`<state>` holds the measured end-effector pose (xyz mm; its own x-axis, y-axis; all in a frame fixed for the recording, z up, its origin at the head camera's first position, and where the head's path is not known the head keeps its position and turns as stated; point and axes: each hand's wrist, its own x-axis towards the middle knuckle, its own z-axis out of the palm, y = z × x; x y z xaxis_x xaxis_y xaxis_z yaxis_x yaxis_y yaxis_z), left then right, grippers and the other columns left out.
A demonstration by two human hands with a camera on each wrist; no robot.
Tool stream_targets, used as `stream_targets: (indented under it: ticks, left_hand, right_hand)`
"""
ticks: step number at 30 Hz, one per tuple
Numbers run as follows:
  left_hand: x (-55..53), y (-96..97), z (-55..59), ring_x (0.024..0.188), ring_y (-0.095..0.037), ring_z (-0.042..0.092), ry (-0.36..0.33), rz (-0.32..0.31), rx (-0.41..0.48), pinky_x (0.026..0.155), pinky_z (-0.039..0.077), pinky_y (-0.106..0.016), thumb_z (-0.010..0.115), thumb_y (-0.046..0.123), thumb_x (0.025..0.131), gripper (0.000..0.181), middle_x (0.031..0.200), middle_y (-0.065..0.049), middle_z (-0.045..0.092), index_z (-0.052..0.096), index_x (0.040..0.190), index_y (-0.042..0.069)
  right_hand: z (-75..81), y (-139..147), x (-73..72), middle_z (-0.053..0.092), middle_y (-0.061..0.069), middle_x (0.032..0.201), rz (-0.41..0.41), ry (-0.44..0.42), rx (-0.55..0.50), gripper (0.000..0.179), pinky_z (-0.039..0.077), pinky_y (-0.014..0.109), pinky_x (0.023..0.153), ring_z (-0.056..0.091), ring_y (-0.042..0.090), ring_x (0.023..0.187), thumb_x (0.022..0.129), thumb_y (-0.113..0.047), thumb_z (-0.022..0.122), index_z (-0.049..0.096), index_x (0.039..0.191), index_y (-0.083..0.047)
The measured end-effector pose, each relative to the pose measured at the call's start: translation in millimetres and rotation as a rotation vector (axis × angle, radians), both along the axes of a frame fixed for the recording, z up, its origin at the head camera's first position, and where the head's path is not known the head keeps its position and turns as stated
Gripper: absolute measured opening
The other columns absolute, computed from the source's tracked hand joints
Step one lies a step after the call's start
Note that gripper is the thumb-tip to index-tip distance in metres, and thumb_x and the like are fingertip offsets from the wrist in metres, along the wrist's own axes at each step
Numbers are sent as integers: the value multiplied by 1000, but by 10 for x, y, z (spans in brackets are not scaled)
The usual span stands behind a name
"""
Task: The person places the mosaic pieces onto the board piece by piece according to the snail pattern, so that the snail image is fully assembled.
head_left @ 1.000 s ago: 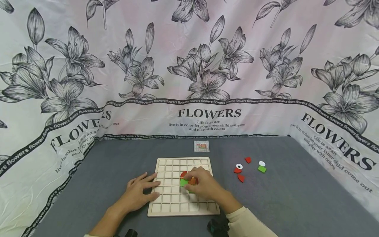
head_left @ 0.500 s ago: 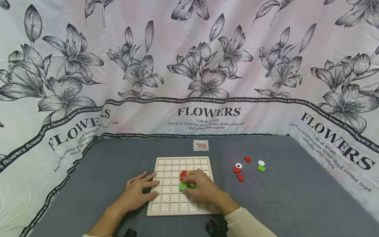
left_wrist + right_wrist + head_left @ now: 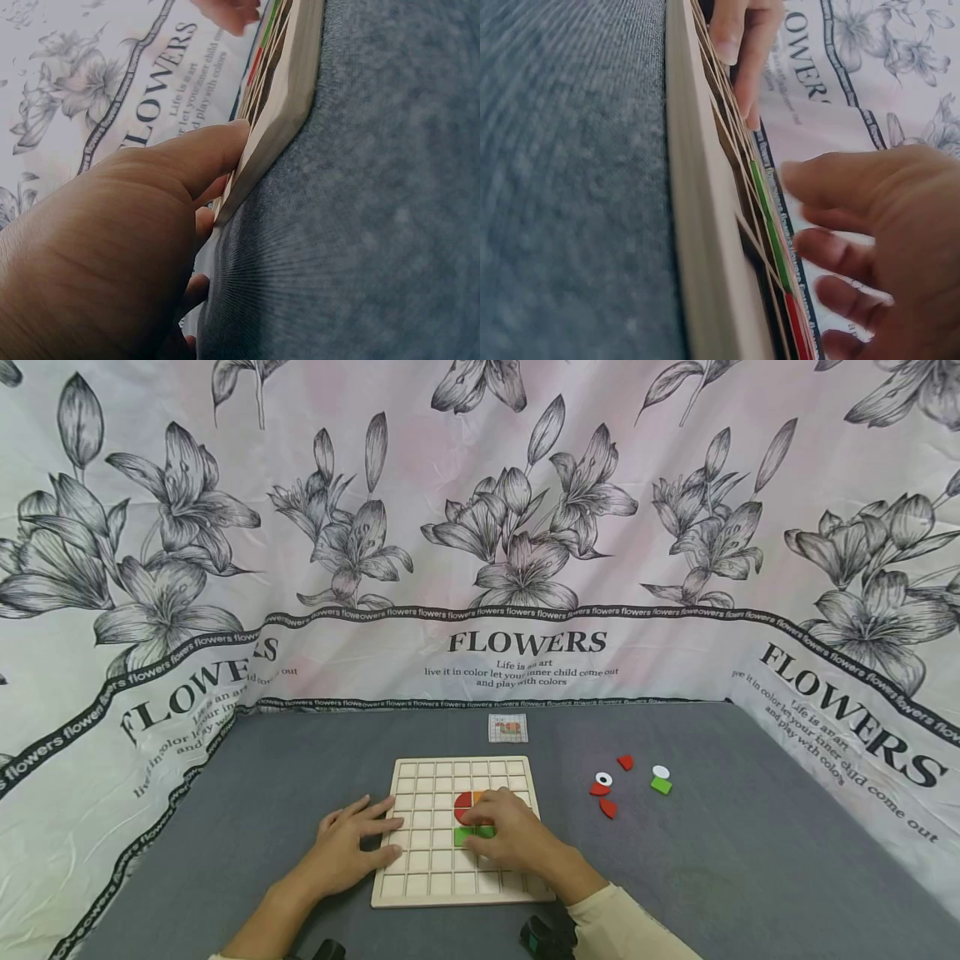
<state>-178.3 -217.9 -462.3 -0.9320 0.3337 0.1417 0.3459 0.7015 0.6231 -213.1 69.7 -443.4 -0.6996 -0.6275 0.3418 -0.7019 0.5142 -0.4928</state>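
The bench [image 3: 750, 868] had a dark grey, finely textured surface. A square wooden grid board [image 3: 411, 863] lay flat near its front edge. Just beyond the board's far side, apart from it, was a small picture card [image 3: 507, 728]. Off to the right lay loose pieces: a white disc with a dark centre [image 3: 598, 778] against a red wedge [image 3: 599, 790], two more red wedges, one farther back [image 3: 626, 762] and one nearer [image 3: 608, 808], and, rightmost, a plain white disc [image 3: 661, 772] right by a green block [image 3: 661, 786].
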Motion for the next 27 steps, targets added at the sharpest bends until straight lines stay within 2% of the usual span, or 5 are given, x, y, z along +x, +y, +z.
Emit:
stream_targets:
  ticks: [3, 8, 13, 17, 27]
  left_hand:
    - [4, -1, 6, 139, -39, 23, 2, 0, -4, 103, 7, -64, 70, 41, 88, 47, 148, -4, 41, 67, 127, 15]
    - [-6, -6, 5, 140, -38, 23, -4, -2, -4, 103, 6, -64, 69, 42, 88, 48, 148, -3, 41, 66, 128, 16]
    - [-13, -8, -3, 140, -37, 23, -4, 6, -7, 103, 6, -63, 69, 43, 88, 48, 148, -3, 42, 66, 128, 16]
    - [-9, -7, 1, 140, -38, 23, -2, 4, -11, 103, 6, -64, 69, 43, 88, 48, 148, -3, 42, 66, 128, 16]
    - [-11, -18, -1, 140, -38, 22, -11, -9, -1, 103, 6, -63, 69, 44, 88, 48, 149, -3, 41, 66, 128, 16]
  right_hand:
    - [32, 24, -22, 63, -2, 88, -3, 9, -51, 18, 43, 29, 65, 51, 16, 79, 82, -16, 77, 75, 99, -8]
    - [108, 110, -58, 65, 1, 90, -35, 36, -123, 21, 49, 34, 70, 56, 18, 85, 80, -13, 79, 74, 99, -5]
    - [244, 236, -41, 65, 3, 94, -52, -5, -164, 25, 49, 44, 75, 55, 24, 90, 80, -13, 79, 74, 103, -5]
    - [362, 336, -1, 63, -4, 93, -68, -19, -162, 25, 47, 47, 75, 54, 27, 91, 82, -18, 79, 73, 104, -9]
    - [596, 625, 111, 61, -12, 96, -49, 185, -176, 29, 49, 35, 72, 54, 14, 89, 76, -11, 83, 73, 104, -13]
